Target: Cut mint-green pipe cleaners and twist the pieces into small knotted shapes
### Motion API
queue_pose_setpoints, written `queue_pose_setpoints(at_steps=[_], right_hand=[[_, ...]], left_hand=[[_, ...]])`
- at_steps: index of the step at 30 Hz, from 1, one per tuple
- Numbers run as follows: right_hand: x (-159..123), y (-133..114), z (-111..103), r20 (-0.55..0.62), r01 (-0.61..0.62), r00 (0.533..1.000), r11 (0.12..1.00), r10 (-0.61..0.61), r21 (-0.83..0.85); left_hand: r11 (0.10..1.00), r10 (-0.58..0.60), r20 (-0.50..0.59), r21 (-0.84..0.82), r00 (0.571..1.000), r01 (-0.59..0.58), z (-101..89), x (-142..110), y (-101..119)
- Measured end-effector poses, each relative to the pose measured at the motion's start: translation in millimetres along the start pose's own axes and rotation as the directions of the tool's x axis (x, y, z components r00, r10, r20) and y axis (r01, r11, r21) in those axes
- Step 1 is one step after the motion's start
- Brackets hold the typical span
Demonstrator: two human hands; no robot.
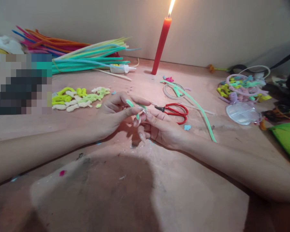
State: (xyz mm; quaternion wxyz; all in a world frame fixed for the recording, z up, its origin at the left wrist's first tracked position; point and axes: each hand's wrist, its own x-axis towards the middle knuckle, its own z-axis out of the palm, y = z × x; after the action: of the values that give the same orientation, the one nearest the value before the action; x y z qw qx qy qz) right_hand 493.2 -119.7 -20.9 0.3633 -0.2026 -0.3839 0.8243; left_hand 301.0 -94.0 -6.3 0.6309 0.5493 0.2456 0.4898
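I note left hand (pixel 113 112) and right hand (pixel 160 127) pinching a green piece (pixel 130 103); the lit candle (pixel 161 46) near the worktop's back edge (pixel 195 72) could topple if knocked.

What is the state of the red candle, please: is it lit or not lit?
Lit: a bright flame rises from the top of the red candle.

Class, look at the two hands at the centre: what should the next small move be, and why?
Probably a gentle pinch and bend of the mint-green piece: the fingertips of the left hand and right hand meet around it. The red-handled scissors lie on the table, in neither hand, so shaping seems likelier than cutting.
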Motion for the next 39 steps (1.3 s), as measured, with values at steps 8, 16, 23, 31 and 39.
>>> queue_pose_setpoints(at_steps=[8,16,23,31,39], right_hand=[[0,3,0,-0.058,0.014,0.998,1.0,-0.016,-0.022],[-4,-8,5,-0.118,0.012,0.993,0.994,0.001,0.109],[-3,-7,4,-0.175,0.024,0.985,0.998,-0.015,0.05],[-5,-5,4,-0.253,0.041,0.965,0.992,-0.07,-0.119],[-9,4,6,-0.166,0.043,0.981,0.946,-0.101,-0.323]], left_hand=[[0.997,-0.069,0.04,0.02,0.997,0.068,2.4,1,2],[0.993,-0.1,-0.069,0.053,0.993,0.104,-3.9,4,-3],[0.993,-0.034,-0.117,0.111,0.993,0.047,-9.4,7,-8],[0.986,-0.131,-0.204,0.071,0.97,0.148,-7.4,7,-7],[0.97,-0.198,-0.233,0.092,0.952,0.224,-0.8,4,-3]])
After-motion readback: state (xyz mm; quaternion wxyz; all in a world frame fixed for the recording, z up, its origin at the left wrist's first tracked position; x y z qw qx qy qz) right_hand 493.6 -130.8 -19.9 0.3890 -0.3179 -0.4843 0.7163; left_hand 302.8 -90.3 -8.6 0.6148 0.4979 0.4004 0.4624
